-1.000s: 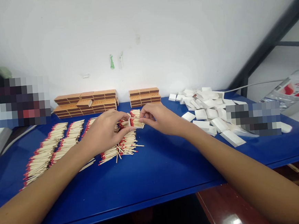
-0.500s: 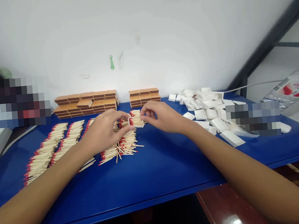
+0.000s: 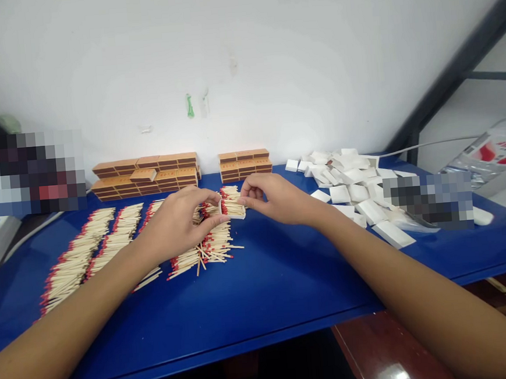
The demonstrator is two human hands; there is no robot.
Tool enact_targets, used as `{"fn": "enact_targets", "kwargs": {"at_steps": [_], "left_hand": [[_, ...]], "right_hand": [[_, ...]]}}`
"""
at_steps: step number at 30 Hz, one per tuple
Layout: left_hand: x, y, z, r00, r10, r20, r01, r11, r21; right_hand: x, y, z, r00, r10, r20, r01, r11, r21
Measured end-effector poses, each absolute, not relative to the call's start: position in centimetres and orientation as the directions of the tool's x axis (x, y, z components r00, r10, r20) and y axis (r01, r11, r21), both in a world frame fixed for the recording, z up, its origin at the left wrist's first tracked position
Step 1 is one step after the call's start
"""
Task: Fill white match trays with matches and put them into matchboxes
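Observation:
Between the thumb and fingers of my left hand point(image 3: 179, 221) is the left end of a small white matchbox tray point(image 3: 237, 216). Red-tipped matches point(image 3: 231, 206) lie in the tray, their heads toward the left. My right hand point(image 3: 275, 198) is closed in a pinch at the tray's right end, its fingertips on the ends of the matches. Under and behind the tray spreads a row of loose matches point(image 3: 215, 239), partly covered by my left hand.
More match rows point(image 3: 76, 250) lie to the left on the blue table point(image 3: 261, 294). Against the wall stand a larger stack of orange-brown matchboxes point(image 3: 147, 177) and a smaller stack point(image 3: 245, 165). White empty trays point(image 3: 358, 191) are heaped at right, near a plastic package point(image 3: 490, 147).
The tray has shifted slightly to the right and down, and more of its front wall shows. My right fingertips have moved a little with it. My left hand has barely moved.

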State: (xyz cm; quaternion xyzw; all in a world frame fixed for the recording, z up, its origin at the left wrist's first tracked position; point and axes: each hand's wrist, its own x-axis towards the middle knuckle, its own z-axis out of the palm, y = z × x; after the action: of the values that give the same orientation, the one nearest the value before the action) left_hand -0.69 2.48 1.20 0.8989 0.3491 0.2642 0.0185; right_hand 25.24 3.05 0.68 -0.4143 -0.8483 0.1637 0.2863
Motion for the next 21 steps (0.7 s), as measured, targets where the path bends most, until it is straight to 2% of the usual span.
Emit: {"fn": "enact_targets", "kwargs": {"at_steps": [6, 13, 21], "left_hand": [[-0.7, 2.4, 1.5, 0.621, 0.618, 0.482, 0.602, -0.770, 0.212], [-0.6, 2.4, 1.5, 0.616, 0.612, 0.496, 0.588, -0.776, 0.227], [-0.4, 2.1, 1.5, 0.625, 0.641, 0.446, 0.598, -0.760, 0.254]], "right_hand": [[25.0, 3.0, 0.8, -0.484, 0.829, 0.280, 0.548, 0.536, -0.642], [24.3, 2.8, 0.8, -0.489, 0.837, 0.245, 0.473, 0.490, -0.732], [23.7, 2.6, 0.0, -0.528, 0.820, 0.222, 0.465, 0.497, -0.733]]}}
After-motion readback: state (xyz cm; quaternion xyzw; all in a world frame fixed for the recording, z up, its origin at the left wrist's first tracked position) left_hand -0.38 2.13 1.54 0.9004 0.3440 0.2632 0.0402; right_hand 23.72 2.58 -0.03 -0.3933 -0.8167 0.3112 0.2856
